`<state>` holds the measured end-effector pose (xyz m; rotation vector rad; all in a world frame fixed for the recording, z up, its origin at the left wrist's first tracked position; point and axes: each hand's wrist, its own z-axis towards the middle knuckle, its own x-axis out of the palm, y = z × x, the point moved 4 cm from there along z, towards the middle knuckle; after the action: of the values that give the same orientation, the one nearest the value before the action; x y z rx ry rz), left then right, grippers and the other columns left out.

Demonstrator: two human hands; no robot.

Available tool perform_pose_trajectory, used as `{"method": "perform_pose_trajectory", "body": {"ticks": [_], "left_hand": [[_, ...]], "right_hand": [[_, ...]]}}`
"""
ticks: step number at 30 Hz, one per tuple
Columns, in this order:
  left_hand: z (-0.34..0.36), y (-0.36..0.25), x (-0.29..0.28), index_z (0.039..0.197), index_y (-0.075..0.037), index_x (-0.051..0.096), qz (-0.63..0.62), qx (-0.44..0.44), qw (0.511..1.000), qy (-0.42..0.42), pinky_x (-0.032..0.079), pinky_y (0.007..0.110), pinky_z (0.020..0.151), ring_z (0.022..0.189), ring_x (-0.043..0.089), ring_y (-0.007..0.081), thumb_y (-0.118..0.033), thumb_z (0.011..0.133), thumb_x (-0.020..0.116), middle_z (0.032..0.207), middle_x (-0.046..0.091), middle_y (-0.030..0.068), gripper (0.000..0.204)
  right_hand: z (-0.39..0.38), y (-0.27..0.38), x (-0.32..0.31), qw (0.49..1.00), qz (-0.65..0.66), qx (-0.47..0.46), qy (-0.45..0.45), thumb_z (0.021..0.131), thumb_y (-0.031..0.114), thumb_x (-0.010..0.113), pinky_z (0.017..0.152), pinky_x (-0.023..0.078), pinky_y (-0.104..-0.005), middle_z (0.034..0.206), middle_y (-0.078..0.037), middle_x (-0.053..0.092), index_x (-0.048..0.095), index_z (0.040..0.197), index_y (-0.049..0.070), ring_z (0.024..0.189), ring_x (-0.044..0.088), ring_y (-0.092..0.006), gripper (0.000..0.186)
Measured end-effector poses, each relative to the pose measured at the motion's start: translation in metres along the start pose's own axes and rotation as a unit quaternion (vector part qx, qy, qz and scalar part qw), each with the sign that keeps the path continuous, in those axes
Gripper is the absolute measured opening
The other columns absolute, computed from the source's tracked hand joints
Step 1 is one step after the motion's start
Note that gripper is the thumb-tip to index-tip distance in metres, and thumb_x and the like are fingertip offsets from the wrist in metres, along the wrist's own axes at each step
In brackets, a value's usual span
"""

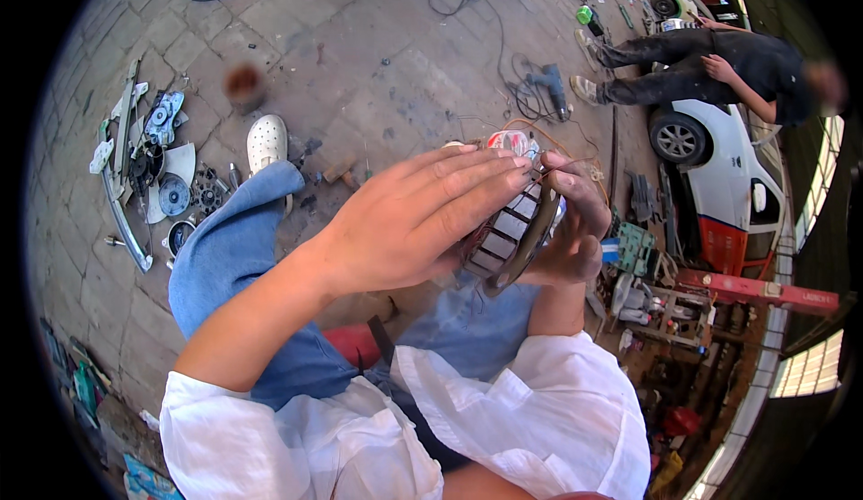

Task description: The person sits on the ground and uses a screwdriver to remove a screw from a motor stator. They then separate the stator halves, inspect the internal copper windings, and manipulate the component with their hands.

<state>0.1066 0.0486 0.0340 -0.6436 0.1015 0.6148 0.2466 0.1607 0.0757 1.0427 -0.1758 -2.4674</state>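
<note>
In front of me, above my jeans, is a ring-shaped metal stator [506, 230] with dark slots and thin loose wires. My left hand [413, 217] lies across its top and left side, fingers pressed together with their tips at the upper edge by the wires. My right hand [580, 221] grips it from the right, its fingers curled near the same edge. A red and white round object [511, 140] shows just beyond my fingertips, partly hidden.
Metal car parts [175, 194] lie left, a blue power tool [550, 86] and cables ahead. At right, a co-worker in dark clothes [697, 73] is by a white and red car [728, 194], with a green toolbox [632, 244] and red beam [751, 289] below.
</note>
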Motion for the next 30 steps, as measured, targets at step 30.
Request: {"method": "perform_pose_trajectory", "body": {"ticks": [30], "left_hand": [[0.003,-0.001,-0.011,0.137,-0.005,0.045,0.029,-0.062,0.997,0.028,0.047,0.044,0.097,0.121,0.053,0.0319,-0.007,0.054,0.08,0.135,0.053,0.0107,0.09]], "right_hand": [[-0.002,-0.006,0.002,0.999,0.014,-0.05,0.012,0.074,0.035,0.075,0.105,0.039,-0.0504,0.132,-0.025,0.05,0.05,0.131,-0.001,0.121,0.054,-0.038,0.071]]}}
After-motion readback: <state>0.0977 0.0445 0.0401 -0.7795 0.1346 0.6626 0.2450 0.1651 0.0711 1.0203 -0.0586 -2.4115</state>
